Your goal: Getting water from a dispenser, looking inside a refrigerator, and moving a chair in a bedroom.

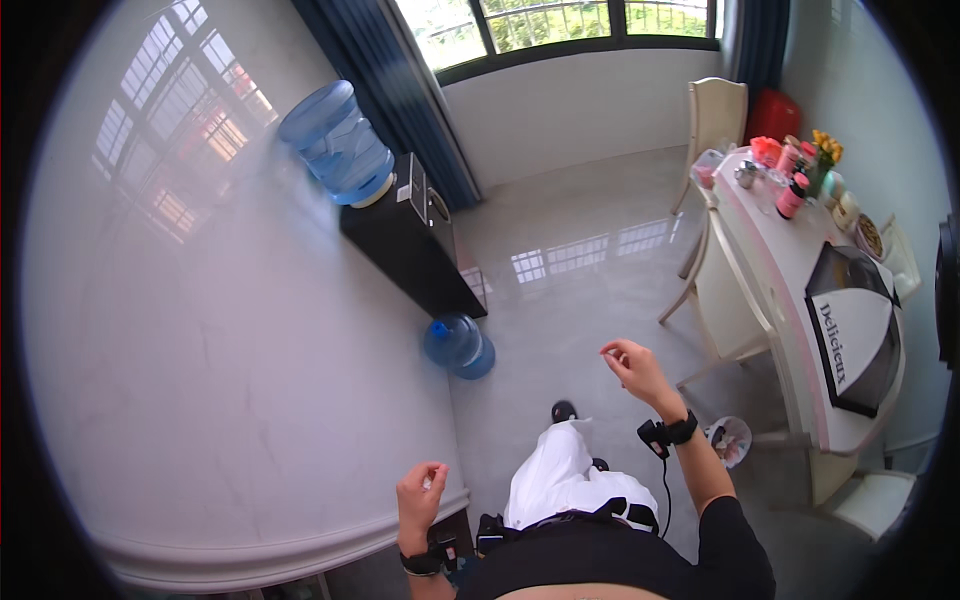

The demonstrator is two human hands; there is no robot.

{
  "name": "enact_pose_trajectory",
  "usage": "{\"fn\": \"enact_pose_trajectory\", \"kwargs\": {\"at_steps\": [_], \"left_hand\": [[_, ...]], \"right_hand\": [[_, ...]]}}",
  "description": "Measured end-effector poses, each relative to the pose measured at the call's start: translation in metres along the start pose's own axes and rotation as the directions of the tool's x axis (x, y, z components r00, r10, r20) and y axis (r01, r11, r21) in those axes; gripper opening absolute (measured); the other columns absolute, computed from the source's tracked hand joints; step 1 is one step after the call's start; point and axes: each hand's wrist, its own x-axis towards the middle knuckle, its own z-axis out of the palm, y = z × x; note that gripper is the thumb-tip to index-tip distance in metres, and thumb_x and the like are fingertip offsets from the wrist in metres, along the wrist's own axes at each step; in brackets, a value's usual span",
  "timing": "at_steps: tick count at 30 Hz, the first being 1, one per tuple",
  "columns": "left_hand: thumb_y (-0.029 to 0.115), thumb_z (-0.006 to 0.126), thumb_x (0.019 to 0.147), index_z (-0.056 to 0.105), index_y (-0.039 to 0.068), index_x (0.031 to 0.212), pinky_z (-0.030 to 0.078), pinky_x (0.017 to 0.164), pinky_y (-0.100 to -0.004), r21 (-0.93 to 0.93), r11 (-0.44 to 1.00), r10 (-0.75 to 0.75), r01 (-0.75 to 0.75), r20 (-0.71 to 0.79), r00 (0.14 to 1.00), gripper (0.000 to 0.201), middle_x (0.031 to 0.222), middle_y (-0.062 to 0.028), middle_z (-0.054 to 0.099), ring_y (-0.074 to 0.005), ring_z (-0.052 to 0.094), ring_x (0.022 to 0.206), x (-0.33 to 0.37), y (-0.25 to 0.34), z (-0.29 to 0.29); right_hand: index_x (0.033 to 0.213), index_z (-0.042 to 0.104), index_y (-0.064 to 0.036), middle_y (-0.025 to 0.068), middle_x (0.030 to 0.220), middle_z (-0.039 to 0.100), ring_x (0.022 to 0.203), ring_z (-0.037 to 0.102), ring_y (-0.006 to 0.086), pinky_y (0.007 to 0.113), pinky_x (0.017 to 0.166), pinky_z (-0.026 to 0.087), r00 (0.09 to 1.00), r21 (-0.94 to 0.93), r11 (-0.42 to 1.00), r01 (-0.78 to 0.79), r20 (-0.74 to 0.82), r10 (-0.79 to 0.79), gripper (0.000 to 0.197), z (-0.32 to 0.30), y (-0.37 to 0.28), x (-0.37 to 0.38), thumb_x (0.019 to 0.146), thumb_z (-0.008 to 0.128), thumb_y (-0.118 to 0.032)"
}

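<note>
My left hand (421, 493) hangs at the lower left, beside the pale glossy wall, its fingers curled in toward the thumb. A small pale patch shows inside the curl, and I cannot make out whether it is a thing or a gap. Ahead and to the right, my right hand (636, 370) is held over the floor, with loosely bent fingers, the thumb apart and nothing in it. Both wrists wear black bands with small devices. Beyond the hands, a blue water jug (460, 347) stands on the floor by a black water dispenser (410, 235), which carries another blue jug (340, 150).
A white table (775, 262) at the right bears a food cover (855, 330), pink bottles and flowers. Cream chairs (730, 285) stand around it, and a small waste bin (729, 441) is near my right forearm. Glossy grey floor (540, 340) runs toward the window wall.
</note>
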Motion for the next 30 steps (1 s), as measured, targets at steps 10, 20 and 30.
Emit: {"fn": "enact_pose_trajectory", "kwargs": {"at_steps": [10,20,30], "left_hand": [[0.015,0.068,0.085,0.067,0.003,0.087,0.044,0.057,-0.0275,-0.058,0.993,-0.104,0.1,-0.071,0.992,0.013,0.069,-0.0074,0.061,-0.0144,0.058,0.061,0.201,0.032,0.048],[0.011,0.069,0.082,0.068,0.007,0.087,0.045,0.057,-0.0302,0.002,0.998,-0.059,0.059,-0.022,0.998,0.007,0.073,-0.0068,0.059,-0.0187,0.058,0.064,0.342,0.089,0.076],[0.009,0.069,0.083,0.068,0.006,0.088,0.044,0.054,-0.0299,-0.06,0.901,-0.422,0.429,-0.346,0.838,0.005,0.073,-0.0077,0.06,-0.02,0.058,0.061,0.453,0.128,0.101]], "right_hand": [[0.11,0.06,-0.0038,0.0093,0.091,0.063,0.077,0.066,0.0159,0.029,0.072,0.052,0.959,0.016,0.999,-0.046,0.28,0.04,0.02,-0.027,0.046,0.206,0.091,0.054,-0.007],[0.117,0.056,-0.0062,0.0091,0.096,0.066,0.082,0.065,0.016,0.029,0.074,0.052,0.967,0.038,0.989,-0.145,0.216,0.134,0.031,-0.062,0.095,0.405,0.09,0.063,-0.019],[0.125,0.05,-0.0053,0.0156,0.114,0.059,0.093,0.066,0.022,0.033,0.078,0.053,0.761,-0.027,0.997,0.078,0.647,-0.042,0.046,0.094,0.086,0.706,0.086,0.067,-0.025]]}}
